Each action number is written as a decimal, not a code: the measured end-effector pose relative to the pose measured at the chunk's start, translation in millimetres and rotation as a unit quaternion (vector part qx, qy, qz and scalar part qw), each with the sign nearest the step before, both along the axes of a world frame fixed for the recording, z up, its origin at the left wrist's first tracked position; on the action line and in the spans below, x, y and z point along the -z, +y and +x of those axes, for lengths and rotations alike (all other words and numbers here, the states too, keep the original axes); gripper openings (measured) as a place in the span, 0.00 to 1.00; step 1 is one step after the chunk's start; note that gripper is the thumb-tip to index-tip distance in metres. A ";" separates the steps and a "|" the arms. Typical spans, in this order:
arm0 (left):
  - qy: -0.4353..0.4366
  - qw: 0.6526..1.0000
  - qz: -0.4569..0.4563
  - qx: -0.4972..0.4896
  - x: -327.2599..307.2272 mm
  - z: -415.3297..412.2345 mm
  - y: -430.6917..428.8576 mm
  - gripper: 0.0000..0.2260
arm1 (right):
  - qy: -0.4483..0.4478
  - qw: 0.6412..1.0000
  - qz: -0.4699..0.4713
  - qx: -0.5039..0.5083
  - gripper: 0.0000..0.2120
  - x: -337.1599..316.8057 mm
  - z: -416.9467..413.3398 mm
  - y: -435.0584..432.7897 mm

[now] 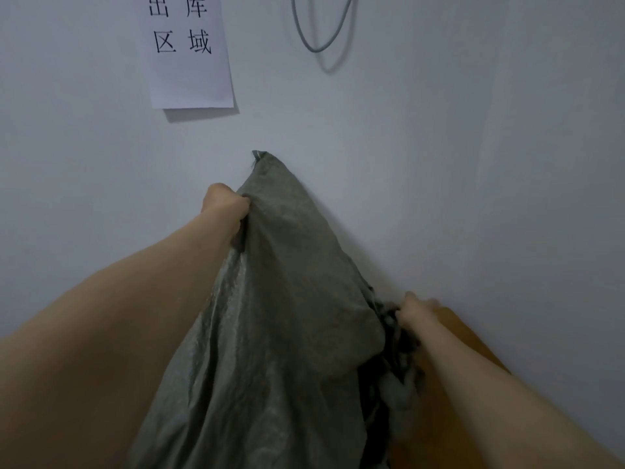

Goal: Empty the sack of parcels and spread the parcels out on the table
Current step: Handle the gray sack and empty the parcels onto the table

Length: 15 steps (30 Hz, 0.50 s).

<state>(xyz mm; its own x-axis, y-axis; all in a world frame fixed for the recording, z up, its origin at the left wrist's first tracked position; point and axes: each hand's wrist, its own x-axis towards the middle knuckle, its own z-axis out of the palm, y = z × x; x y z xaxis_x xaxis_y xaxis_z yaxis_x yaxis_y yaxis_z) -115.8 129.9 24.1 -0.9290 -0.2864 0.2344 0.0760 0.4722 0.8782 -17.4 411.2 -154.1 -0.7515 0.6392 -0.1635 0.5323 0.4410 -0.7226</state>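
Two hands grip a grey-green woven plastic sack (270, 316), lifted against the far wall: left hand (227, 206) clenching its upper edge, right hand (414, 311) clutching its bunched lower right side above the brown wooden desk (473, 350).

Lower right of the frame, there's the table (449, 431): a brown top, butted up against the pale wall (507, 231). Only a wedge of it shows, and a forearm (507, 397) crosses it. The sack (287, 316) drapes over its left part, frayed edge trailing there. Whether cloth touches wood, can't tell.
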 end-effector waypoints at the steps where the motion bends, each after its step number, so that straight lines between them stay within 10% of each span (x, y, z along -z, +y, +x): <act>1: 0.000 1.000 0.000 0.009 1.9 1.2 0.9 0.05 | -0.017 1.000 0.022 0.010 0.23 -1.8 -1.1 5.3; 10: -0.004 0.986 0.064 0.152 -2.8 34.7 67.2 0.13 | 0.137 0.944 -0.019 -0.298 0.48 -80.2 23.3 -76.9; 15: -0.027 0.980 0.029 0.193 7.5 52.7 88.9 0.06 | 0.131 0.941 0.248 -0.188 0.14 -70.2 22.3 -76.7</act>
<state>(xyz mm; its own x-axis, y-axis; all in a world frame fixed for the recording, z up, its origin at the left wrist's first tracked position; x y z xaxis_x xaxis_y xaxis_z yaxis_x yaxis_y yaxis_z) -63.1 218.9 16.6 -0.9812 0.0781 0.1763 0.1927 0.3655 0.9107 4.8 334.6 -83.9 -0.9128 0.2693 0.3069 0.1044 0.8806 -0.4623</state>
